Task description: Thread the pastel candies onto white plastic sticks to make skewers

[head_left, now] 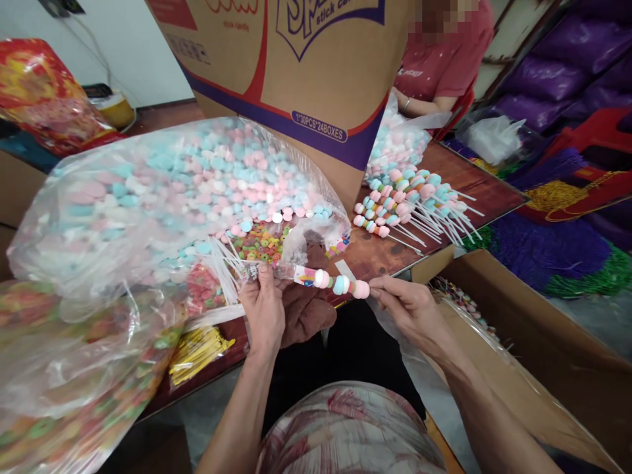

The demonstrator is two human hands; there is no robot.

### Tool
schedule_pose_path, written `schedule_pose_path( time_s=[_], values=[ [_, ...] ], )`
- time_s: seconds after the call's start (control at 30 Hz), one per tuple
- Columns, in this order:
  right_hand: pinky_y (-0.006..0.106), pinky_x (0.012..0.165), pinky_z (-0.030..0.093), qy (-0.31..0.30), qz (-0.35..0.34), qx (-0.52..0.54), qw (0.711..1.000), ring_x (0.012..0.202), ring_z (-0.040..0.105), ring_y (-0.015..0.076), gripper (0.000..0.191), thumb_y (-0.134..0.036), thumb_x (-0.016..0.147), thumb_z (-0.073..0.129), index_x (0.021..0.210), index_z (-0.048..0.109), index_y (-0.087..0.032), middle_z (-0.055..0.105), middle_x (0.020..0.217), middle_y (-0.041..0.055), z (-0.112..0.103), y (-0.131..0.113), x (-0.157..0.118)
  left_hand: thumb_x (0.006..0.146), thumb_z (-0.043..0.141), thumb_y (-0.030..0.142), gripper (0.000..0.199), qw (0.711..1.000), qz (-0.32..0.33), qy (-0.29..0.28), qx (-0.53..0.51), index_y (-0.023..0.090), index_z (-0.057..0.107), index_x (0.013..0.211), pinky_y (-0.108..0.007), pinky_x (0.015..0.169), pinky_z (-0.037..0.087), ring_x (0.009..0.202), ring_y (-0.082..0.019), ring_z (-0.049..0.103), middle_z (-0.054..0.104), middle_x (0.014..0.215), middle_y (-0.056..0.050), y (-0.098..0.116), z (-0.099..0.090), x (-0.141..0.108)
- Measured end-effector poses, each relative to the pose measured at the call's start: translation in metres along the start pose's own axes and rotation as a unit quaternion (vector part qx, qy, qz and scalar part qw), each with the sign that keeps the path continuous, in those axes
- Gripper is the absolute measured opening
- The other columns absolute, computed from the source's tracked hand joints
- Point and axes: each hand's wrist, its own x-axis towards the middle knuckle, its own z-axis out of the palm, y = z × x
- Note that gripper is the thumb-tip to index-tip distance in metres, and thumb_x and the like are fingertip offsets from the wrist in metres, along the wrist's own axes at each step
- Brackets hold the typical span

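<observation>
Between my hands lies a candy skewer [341, 284] of pink, white and blue pieces, partly inside a clear printed wrapper [303, 275]. My left hand [264, 306] pinches the wrapper's left end. At the skewer's right end, my right hand [407, 306] has its fingers closed around the stick beside the last pink piece. White sticks [224, 266] stand just left of my left hand, near small colourful ring candies [261, 242]. Farther back on the right, a pile of candy skewers [395, 201] rests on the table [378, 253].
A large bag of pastel candies [172, 178] covers the left. Yellow ties [197, 352] lie near the table's front edge. A tall carton [296, 79] stands behind. At the right is an open box [533, 342] holding skewers. A person [444, 72] sits across the table.
</observation>
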Motion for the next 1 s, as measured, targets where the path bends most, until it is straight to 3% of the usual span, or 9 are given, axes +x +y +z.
schedule_pose_path(
  time_s=[0.1, 0.3, 0.5, 0.7, 1.0],
  values=[
    [0.024, 0.057, 0.039, -0.002, 0.018, 0.025, 1.000, 0.057, 0.049, 0.0114, 0.020, -0.026, 0.097, 0.049, 0.087, 0.066, -0.021, 0.053, 0.064, -0.0027, -0.001, -0.002, 0.001, 0.074, 0.075, 0.051, 0.037, 0.999, 0.001, -0.009, -0.037, 0.017, 0.063, 0.078, -0.025, 0.071, 0.055, 0.077, -0.014, 0.066, 0.065, 0.075, 0.000, 0.002, 0.001, 0.000],
    [0.023, 0.055, 0.040, 0.063, 0.035, 0.080, 0.994, 0.056, 0.050, 0.0114, 0.017, -0.027, 0.095, 0.054, 0.089, 0.068, -0.021, 0.053, 0.063, -0.0022, 0.007, -0.008, -0.003, 0.074, 0.075, 0.052, 0.040, 0.999, -0.017, 0.011, -0.040, 0.016, 0.059, 0.078, -0.023, 0.060, 0.054, 0.059, -0.010, 0.064, 0.063, 0.069, 0.002, 0.005, 0.003, -0.002],
    [0.023, 0.056, 0.041, 0.105, 0.039, 0.108, 0.988, 0.057, 0.051, 0.0110, 0.017, -0.025, 0.095, 0.053, 0.089, 0.069, -0.021, 0.054, 0.063, -0.0025, 0.021, -0.017, -0.007, 0.073, 0.075, 0.054, 0.042, 0.999, -0.020, 0.002, -0.047, 0.015, 0.058, 0.076, -0.022, 0.054, 0.053, 0.056, -0.011, 0.063, 0.063, 0.065, 0.003, 0.006, 0.003, -0.004],
    [0.025, 0.059, 0.044, 0.104, 0.003, 0.057, 0.993, 0.059, 0.054, 0.0124, 0.018, -0.024, 0.096, 0.053, 0.093, 0.070, -0.021, 0.057, 0.066, -0.0011, 0.026, -0.012, -0.008, 0.072, 0.077, 0.052, 0.041, 0.996, -0.050, 0.002, -0.072, 0.017, 0.059, 0.078, -0.023, 0.058, 0.054, 0.056, -0.010, 0.064, 0.065, 0.067, 0.003, 0.009, 0.002, -0.005],
    [0.026, 0.062, 0.046, 0.078, -0.048, 0.008, 0.996, 0.067, 0.061, 0.0144, 0.017, -0.018, 0.096, 0.052, 0.098, 0.069, -0.022, 0.067, 0.076, 0.0018, 0.024, -0.008, -0.010, 0.071, 0.080, 0.047, 0.036, 0.988, -0.095, -0.005, -0.120, 0.017, 0.062, 0.081, -0.034, 0.079, 0.057, 0.077, -0.015, 0.071, 0.072, 0.083, -0.001, 0.012, 0.002, -0.007]
  ],
)
